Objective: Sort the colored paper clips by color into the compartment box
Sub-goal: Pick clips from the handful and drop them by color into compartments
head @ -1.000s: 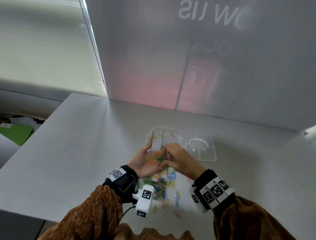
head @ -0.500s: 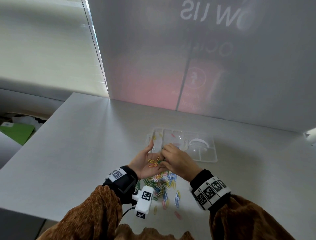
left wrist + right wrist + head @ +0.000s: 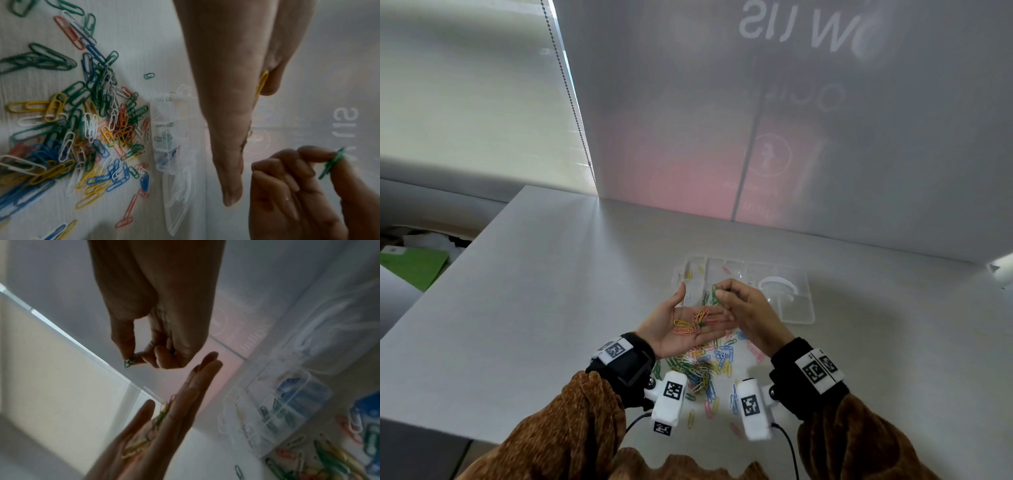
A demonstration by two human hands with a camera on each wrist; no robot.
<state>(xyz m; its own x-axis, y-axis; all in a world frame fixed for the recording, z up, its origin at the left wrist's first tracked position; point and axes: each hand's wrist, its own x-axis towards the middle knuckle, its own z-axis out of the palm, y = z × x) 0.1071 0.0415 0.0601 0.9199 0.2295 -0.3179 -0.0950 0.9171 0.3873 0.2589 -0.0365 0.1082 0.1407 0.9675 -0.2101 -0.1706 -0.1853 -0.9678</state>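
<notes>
Several yellow and orange clips [image 3: 690, 323] are carried on the flat, open left hand [image 3: 678, 325] above the pile [image 3: 702, 370], green clips [image 3: 717, 294] pinched by right hand [image 3: 750, 310] over compartment box [image 3: 796, 308]; spillage or wrong-compartment drop is risked if tilted.

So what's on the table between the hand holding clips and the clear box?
Nothing: the head view shows the left hand overlapping the box, its palm holding yellow and orange clips.
</notes>
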